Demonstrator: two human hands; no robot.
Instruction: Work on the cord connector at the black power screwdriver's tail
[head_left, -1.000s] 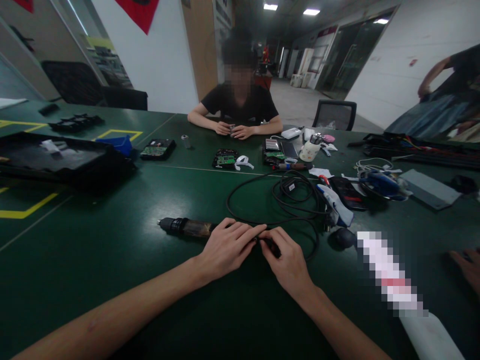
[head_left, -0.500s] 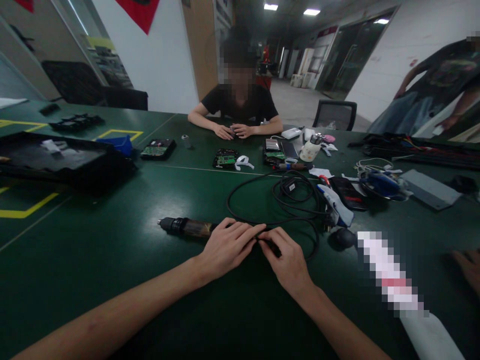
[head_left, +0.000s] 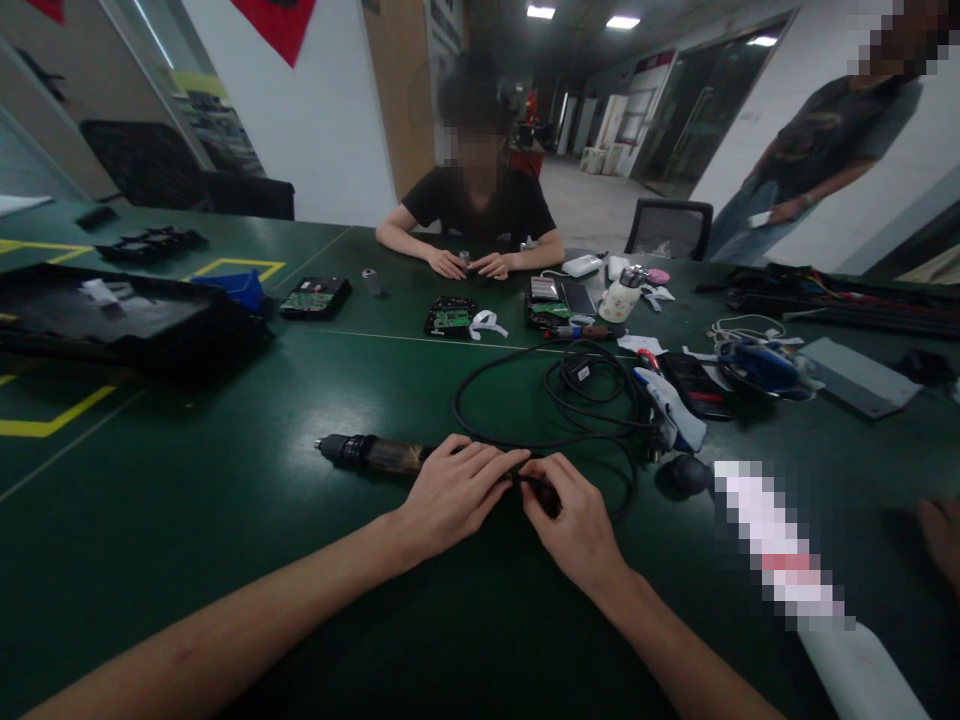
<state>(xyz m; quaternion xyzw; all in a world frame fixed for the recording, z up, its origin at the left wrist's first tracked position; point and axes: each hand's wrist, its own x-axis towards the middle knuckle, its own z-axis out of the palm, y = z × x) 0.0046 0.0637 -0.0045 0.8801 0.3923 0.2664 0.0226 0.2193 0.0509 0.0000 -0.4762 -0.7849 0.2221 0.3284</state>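
Landmark for these notes: the tool (head_left: 367,453), a dark barrel lying flat on the green desk (head_left: 225,520), its nose pointing left.

- Left hand (head_left: 457,490): lies over the tool's rear end, palm down. Grip is closed on the barrel, with the fingertips reaching past its right end.
- Right hand (head_left: 574,525): just right of the tool's rear end, knuckles up. Grip is pinched together on the dark end of the cord (head_left: 454,404), fingertip to fingertip with the left hand.
- The cord runs from that pinch in a wide loop beyond the tool, then into a loose coil beyond and to the right of it.
- The joint itself sits under the fingers. I cannot tell whether it is seated or apart.

My read on working this joint well:
- Pin the barrel flat with the left hand so it cannot roll.
- Hold the cord by its stiff end piece, not by the soft cable.
- Keep the end in line with the barrel. An angled push or pull could strain the joint.
- Leave slack in the loop so the coil does not tug.

Round about:
- A circuit board (head_left: 450,317) lies well beyond the tool.
- A person seated (head_left: 480,205) is further beyond, with both hands on the desk.
- A black tray (head_left: 112,320) lies beyond and left of the tool.
- A second person (head_left: 810,150) stands far right of the tool.
- Another hand (head_left: 941,525) shows well to the tool's right, not the wearer's.
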